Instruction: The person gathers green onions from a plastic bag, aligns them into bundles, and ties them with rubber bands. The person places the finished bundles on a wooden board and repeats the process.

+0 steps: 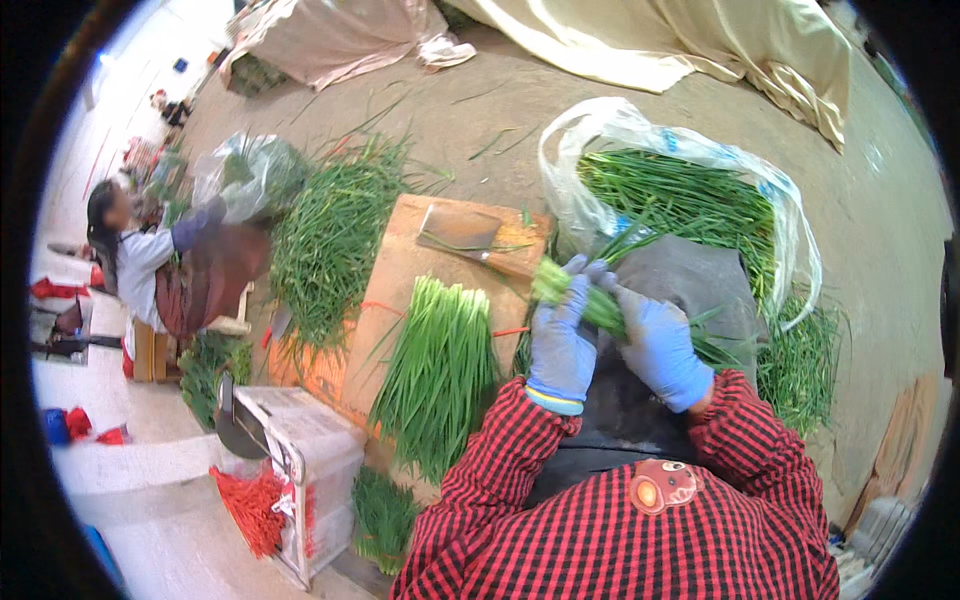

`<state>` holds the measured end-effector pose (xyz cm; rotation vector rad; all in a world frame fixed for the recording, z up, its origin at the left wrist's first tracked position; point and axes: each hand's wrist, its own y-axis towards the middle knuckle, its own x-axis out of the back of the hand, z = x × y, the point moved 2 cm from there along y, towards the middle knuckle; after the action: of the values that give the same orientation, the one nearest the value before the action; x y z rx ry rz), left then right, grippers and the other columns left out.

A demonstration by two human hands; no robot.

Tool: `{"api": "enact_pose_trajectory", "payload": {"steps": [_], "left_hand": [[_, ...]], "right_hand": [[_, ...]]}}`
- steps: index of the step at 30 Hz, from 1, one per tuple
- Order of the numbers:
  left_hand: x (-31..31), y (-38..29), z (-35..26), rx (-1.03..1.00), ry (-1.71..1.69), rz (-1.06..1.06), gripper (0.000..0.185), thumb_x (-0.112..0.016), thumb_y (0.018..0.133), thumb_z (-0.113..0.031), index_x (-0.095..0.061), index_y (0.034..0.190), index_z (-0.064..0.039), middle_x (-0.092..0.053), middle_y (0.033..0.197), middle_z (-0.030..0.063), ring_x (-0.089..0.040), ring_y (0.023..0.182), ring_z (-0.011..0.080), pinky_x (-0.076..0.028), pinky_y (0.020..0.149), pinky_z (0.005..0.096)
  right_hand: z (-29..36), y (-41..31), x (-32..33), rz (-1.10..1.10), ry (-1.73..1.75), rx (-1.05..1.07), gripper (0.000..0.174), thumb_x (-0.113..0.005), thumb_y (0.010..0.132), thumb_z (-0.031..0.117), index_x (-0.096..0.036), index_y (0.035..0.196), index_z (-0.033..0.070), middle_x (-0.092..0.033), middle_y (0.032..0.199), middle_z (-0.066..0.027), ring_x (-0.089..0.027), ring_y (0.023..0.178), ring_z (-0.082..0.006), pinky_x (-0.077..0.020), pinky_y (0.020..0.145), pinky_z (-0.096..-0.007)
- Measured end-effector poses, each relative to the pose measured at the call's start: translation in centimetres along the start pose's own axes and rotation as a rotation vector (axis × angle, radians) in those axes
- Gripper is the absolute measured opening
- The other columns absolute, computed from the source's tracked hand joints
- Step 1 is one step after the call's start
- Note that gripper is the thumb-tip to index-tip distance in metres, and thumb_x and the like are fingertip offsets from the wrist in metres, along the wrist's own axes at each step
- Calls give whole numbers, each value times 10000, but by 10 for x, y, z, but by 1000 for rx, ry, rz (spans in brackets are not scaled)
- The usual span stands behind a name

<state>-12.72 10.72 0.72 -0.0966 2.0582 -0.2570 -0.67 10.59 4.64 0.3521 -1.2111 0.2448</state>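
My left hand (562, 349) and my right hand (664, 345), both in blue-grey gloves, hold a small bunch of green chives (598, 306) above my lap. Its pale cut ends point left and look blurred. To the left, a thick bundle of chives (439, 367) lies on a wooden board (390, 247), its white ends at the far side, with a red tie (511, 331) beside it. Farther up the board rests a cleaver with a broad blade (457, 227) and a wooden handle (517, 262). An open white plastic bag (600, 120) full of chives (675, 187) stands beyond my right hand.
Loose chives (330, 232) are heaped left of the board. A white plastic crate (326, 427) stands near left, red ties (255, 502) hanging at its side. Another person (150, 255) sits at far left. Loose greens (802, 367) lie at right; cloth-covered piles (600, 37) line the back.
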Motion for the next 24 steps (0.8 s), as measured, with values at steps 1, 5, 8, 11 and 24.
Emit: {"api": "enact_pose_trajectory", "payload": {"steps": [1, 5, 8, 11, 24], "left_hand": [[1, -4, -7, -2, 93, -33, 362, -543, 970, -106, -489, 1300, 32, -594, 1228, 141, -594, 1105, 253, -460, 1012, 382], [15, -20, -57, -125, 578, 23, 391, -530, 967, -103, -477, 1326, 43, -589, 1263, 172, -582, 1155, 256, -446, 1027, 365], [32, -24, -112, -45, 741, -140, 462, -582, 945, -159, -476, 1339, 59, -618, 1201, 167, -598, 1091, 197, -471, 962, 327], [37, -31, -133, 165, 892, -203, 432, -600, 938, -182, -516, 1288, 57, -637, 1120, 129, -613, 978, 163, -508, 867, 303], [120, -21, -147, 51, 1671, -318, 637, -700, 844, -285, -487, 1328, 71, -631, 1162, 259, -611, 1086, 336, -460, 946, 395]], "right_hand": [[-4, 1, 1, 30, 429, -114, 349, -619, 859, 128, -577, 1190, 26, -622, 826, -45, -599, 709, -161, -476, 644, -321], [5, 20, 1, 338, 1700, -601, 269, -637, 924, 210, -595, 1121, 30, -586, 831, 22, -536, 690, -79, -481, 649, -252], [46, 44, -23, 458, 2041, -637, 201, -632, 923, 210, -616, 1033, 42, -593, 813, 10, -547, 672, -77, -482, 649, -238], [92, 39, -64, 606, 1934, -600, 187, -702, 883, 223, -626, 945, 64, -621, 764, -15, -586, 637, -117, -493, 588, -273], [155, -5, -160, 716, 1768, -745, 241, -676, 911, 245, -649, 940, 6, -658, 802, -50, -569, 626, -127, -472, 577, -301]]}}
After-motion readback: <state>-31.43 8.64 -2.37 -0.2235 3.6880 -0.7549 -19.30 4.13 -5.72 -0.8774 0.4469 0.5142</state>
